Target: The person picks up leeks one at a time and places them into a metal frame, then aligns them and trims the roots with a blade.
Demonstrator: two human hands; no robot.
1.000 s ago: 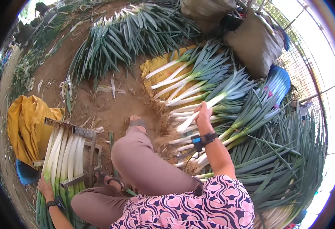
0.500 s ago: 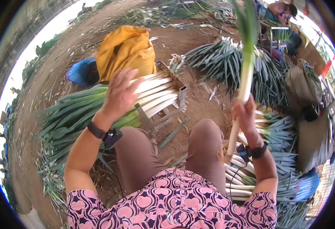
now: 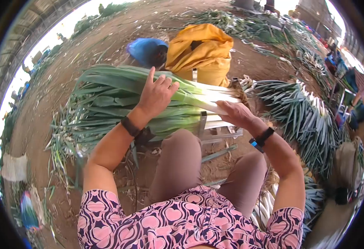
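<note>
A stack of leeks (image 3: pixel 103 93) lies across a low metal frame (image 3: pixel 202 124), green leaves to the left and white stems to the right. My right hand (image 3: pixel 235 113) is wrapped round the white stem of a single leek (image 3: pixel 198 101) that rests on top of the stack. Over the pale green part of the stack, my left hand (image 3: pixel 159 93) has its fingers stretched out and partly spread, lying against the leaves. The root end of the held leek is hidden behind my right hand.
Behind the stack stand a yellow cloth bag (image 3: pixel 202 52) and a blue plastic bag (image 3: pixel 146 50). A large heap of leeks (image 3: pixel 302 116) lies at right, with white-stemmed leeks (image 3: pixel 267 203) beside my right leg. Leaf scraps litter the dirt ground (image 3: pixel 119 41).
My right hand has brought the leek from upright at the right down onto the stack. My left hand has lowered onto the leaves. The view has turned toward the left.
</note>
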